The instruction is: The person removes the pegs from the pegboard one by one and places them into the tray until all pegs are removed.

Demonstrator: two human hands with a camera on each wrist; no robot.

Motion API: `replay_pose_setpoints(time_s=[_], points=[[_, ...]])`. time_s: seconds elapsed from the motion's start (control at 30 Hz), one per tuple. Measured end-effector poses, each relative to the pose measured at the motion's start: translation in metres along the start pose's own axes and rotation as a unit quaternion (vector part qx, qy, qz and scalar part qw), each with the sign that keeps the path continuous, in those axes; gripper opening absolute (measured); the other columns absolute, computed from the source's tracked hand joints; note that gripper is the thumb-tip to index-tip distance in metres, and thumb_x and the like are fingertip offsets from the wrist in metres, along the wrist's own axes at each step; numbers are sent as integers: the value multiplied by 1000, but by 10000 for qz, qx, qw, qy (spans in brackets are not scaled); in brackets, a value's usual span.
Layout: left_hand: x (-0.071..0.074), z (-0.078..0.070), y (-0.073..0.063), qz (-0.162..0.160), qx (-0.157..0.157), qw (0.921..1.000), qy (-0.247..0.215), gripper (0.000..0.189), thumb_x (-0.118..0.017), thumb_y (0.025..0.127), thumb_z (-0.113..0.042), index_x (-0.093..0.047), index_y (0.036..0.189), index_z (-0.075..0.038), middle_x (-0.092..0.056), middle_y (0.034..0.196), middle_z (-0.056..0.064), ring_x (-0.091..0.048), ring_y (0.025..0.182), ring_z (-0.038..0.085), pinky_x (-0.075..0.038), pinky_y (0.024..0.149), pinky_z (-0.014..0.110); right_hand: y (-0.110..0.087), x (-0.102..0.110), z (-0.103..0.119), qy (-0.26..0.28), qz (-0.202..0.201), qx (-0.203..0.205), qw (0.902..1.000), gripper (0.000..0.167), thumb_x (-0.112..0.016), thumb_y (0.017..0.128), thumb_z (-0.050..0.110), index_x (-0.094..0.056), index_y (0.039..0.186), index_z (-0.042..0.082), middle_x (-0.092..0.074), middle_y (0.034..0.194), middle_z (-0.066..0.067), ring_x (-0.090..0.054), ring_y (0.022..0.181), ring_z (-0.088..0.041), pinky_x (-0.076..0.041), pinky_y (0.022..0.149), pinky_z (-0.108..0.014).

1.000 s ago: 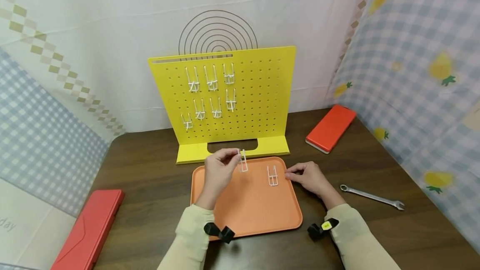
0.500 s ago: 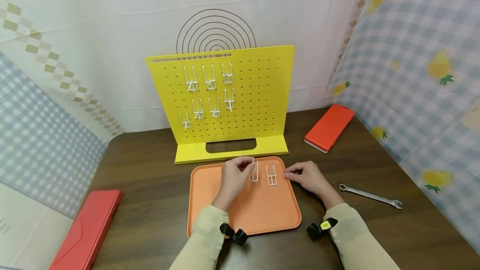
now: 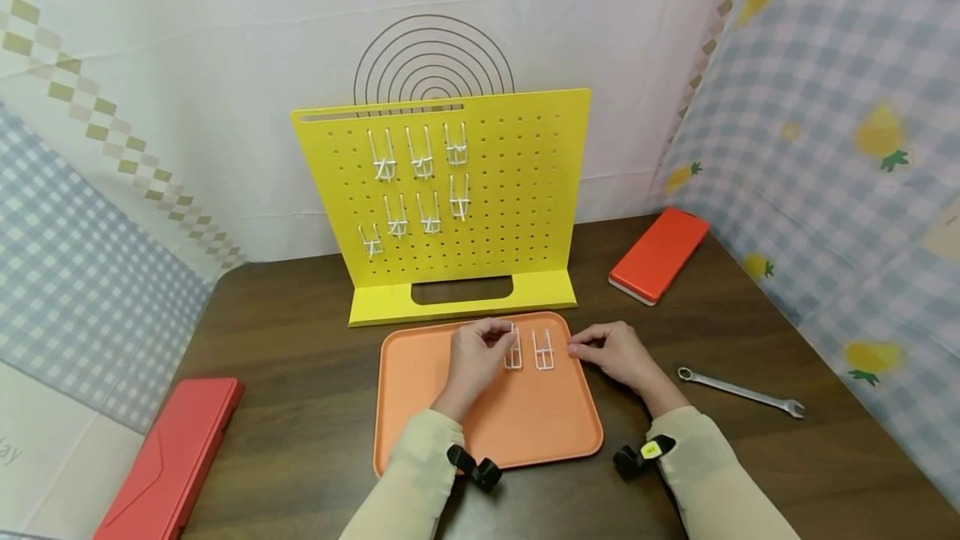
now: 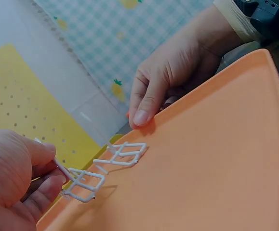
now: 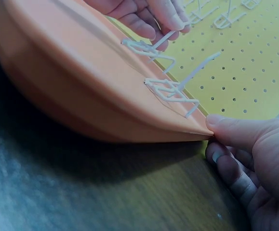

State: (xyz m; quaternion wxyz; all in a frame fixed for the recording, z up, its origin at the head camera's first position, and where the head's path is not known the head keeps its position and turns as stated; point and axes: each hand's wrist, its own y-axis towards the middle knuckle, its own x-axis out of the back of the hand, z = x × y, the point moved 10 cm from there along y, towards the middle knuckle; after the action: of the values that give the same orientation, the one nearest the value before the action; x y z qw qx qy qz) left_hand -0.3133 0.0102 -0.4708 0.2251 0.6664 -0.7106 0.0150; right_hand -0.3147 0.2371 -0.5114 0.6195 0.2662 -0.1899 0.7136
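Observation:
My left hand pinches the prong of a white wire pegboard hook low over the orange tray. Just to its right, a second white wire hook sits on the tray with its prong pointing up, seen also in the right wrist view. My right hand grips the tray's right rim, thumb on top and fingers underneath. Behind the tray stands a yellow pegboard, where several white hooks hang on the left and middle part.
A silver wrench lies on the dark wooden table right of my right hand. At the back right is a red case; another red case lies at the left edge. Patterned cloths hang behind and at both sides.
My left hand has moved right and down with its hook, bringing it beside the second hook on the tray. My right hand stays at the rim.

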Motion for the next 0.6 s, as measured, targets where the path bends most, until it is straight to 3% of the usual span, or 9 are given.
replay_pose_setpoints(time_s=[0.6], points=[[-6, 13, 0, 131, 252, 9996, -21, 9, -73, 87, -14, -76, 93, -9, -70, 82, -4, -63, 74, 8, -52, 64, 24, 1, 0, 1, 103, 25, -96, 9999, 12, -79, 81, 26, -78, 90, 19, -72, 87, 3, -64, 88, -17, -50, 78, -37]])
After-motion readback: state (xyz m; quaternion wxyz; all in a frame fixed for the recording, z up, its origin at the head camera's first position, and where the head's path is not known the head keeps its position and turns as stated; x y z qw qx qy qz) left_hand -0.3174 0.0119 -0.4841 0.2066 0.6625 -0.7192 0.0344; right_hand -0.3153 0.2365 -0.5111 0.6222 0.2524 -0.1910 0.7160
